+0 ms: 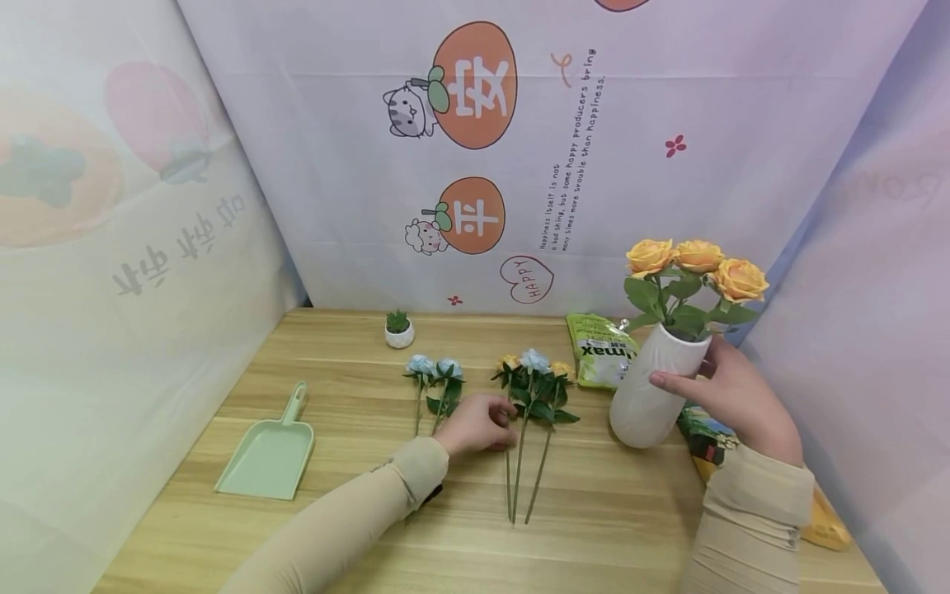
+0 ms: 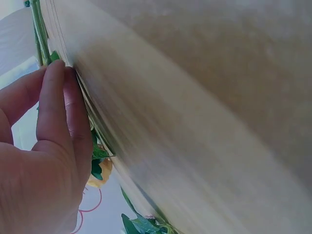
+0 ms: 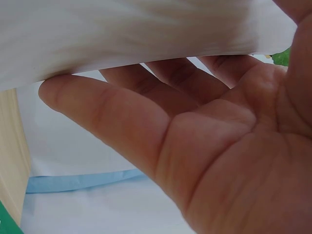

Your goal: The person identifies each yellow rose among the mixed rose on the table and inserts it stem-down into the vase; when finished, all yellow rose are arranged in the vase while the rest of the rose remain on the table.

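My right hand (image 1: 742, 396) grips a white vase (image 1: 653, 392) that leans to the right, with the thumb across its side near the top. Yellow roses (image 1: 698, 256) with green leaves stand in the vase. On the table, my left hand (image 1: 478, 425) has its fingertips at the stem of the leftmost yellow rose (image 1: 508, 462), thumb and fingers pinched together. The left wrist view puts the fingertips (image 2: 56, 66) right at green stems (image 2: 40, 34). Beside that rose lie a blue rose (image 1: 534, 360) and another yellow rose (image 1: 562, 371).
Two blue roses (image 1: 434, 365) lie left of my left hand, partly covered by it. Further left is a green dustpan (image 1: 270, 458). A small potted succulent (image 1: 399, 330) stands at the back. A green packet (image 1: 599, 351) and a dark bag (image 1: 705, 433) are near the vase.
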Demonstrator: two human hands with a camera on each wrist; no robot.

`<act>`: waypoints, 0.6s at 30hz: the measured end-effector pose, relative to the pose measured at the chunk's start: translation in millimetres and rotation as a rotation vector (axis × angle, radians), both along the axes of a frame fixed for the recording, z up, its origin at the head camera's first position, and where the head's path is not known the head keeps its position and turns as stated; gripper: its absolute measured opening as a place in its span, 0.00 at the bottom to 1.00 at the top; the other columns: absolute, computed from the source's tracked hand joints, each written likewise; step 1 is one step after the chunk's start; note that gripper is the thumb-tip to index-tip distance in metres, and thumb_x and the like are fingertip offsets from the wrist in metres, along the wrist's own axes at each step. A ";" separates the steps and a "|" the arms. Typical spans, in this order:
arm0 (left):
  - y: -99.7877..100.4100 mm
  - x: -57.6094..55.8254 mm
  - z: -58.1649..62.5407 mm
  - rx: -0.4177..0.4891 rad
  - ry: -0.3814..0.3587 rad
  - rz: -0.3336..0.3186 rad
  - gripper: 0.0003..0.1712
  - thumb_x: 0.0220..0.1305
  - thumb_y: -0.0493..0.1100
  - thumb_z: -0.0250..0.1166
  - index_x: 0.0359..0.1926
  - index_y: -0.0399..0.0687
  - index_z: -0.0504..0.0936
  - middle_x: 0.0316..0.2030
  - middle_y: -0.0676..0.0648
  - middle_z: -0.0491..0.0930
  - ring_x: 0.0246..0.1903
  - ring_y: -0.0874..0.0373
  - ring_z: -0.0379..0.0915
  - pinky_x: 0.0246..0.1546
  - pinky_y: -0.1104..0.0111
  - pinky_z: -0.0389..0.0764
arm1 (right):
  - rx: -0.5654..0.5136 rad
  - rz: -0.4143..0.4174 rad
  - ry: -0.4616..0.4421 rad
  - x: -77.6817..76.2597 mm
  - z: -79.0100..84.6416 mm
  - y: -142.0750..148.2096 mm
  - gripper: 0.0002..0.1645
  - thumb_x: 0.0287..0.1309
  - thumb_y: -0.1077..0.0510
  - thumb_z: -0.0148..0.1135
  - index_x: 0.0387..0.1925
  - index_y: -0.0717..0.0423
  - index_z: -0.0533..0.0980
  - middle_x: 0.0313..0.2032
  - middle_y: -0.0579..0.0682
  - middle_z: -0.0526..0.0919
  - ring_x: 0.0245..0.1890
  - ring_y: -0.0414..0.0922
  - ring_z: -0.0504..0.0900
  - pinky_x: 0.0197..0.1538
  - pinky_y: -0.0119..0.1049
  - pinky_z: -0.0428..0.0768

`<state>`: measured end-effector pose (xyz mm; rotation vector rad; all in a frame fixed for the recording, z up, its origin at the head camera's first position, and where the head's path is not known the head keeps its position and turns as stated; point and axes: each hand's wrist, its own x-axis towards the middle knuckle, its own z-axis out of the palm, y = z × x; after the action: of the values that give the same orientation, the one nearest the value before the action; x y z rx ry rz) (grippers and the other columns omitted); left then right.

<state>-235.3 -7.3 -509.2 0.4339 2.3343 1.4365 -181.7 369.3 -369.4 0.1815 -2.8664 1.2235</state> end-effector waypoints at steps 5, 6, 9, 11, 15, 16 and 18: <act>-1.6 0.8 2.1 0.063 -0.038 0.022 0.27 0.61 0.29 0.78 0.62 0.37 0.85 0.46 0.41 0.83 0.39 0.54 0.84 0.36 0.64 0.92 | 0.008 -0.002 -0.007 -0.8 -1.2 0.4 0.61 0.68 0.37 0.74 0.82 0.67 0.53 0.74 0.71 0.67 0.71 0.74 0.69 0.62 0.65 0.78; -2.1 1.1 2.9 0.077 -0.043 0.029 0.28 0.61 0.28 0.78 0.63 0.37 0.85 0.47 0.41 0.83 0.40 0.54 0.83 0.36 0.64 0.92 | 0.009 -0.002 -0.008 -0.9 -1.2 0.3 0.61 0.68 0.37 0.74 0.82 0.67 0.53 0.74 0.71 0.67 0.72 0.74 0.69 0.63 0.65 0.78; -3.5 1.7 4.8 0.104 -0.053 0.055 0.33 0.61 0.27 0.78 0.67 0.40 0.82 0.48 0.40 0.83 0.42 0.53 0.82 0.37 0.63 0.92 | 0.010 -0.004 -0.012 -0.7 -0.9 0.3 0.61 0.68 0.36 0.74 0.81 0.67 0.54 0.73 0.72 0.67 0.72 0.74 0.69 0.63 0.67 0.78; -4.3 2.0 5.3 0.114 -0.054 0.070 0.36 0.60 0.26 0.78 0.70 0.41 0.81 0.47 0.41 0.83 0.42 0.53 0.83 0.37 0.62 0.92 | 0.013 -0.006 -0.011 -0.4 -0.8 0.5 0.60 0.68 0.36 0.74 0.81 0.67 0.54 0.73 0.72 0.68 0.72 0.74 0.69 0.63 0.68 0.78; -5.4 2.5 5.5 0.124 -0.061 0.094 0.39 0.60 0.26 0.77 0.72 0.44 0.79 0.46 0.43 0.83 0.40 0.52 0.85 0.37 0.63 0.92 | 0.011 -0.005 -0.010 0.1 -0.7 0.5 0.60 0.68 0.36 0.74 0.81 0.68 0.55 0.73 0.72 0.68 0.72 0.74 0.69 0.63 0.69 0.78; -5.6 2.5 5.4 0.127 -0.059 0.097 0.39 0.60 0.26 0.77 0.72 0.44 0.79 0.46 0.43 0.84 0.39 0.53 0.85 0.37 0.63 0.92 | 0.009 -0.005 -0.012 0.1 -0.8 0.6 0.60 0.67 0.36 0.74 0.81 0.68 0.55 0.73 0.72 0.68 0.72 0.74 0.69 0.63 0.69 0.77; -6.0 2.1 4.8 0.126 -0.056 0.103 0.39 0.61 0.26 0.77 0.72 0.45 0.79 0.46 0.44 0.84 0.39 0.53 0.85 0.36 0.63 0.92 | 0.011 -0.006 -0.014 0.0 -0.8 0.6 0.61 0.67 0.36 0.74 0.81 0.67 0.55 0.73 0.72 0.68 0.72 0.74 0.69 0.63 0.68 0.77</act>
<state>-233.2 -13.3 -504.4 0.3075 2.2597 1.6284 -181.7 369.8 -370.2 0.1643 -2.8837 1.2138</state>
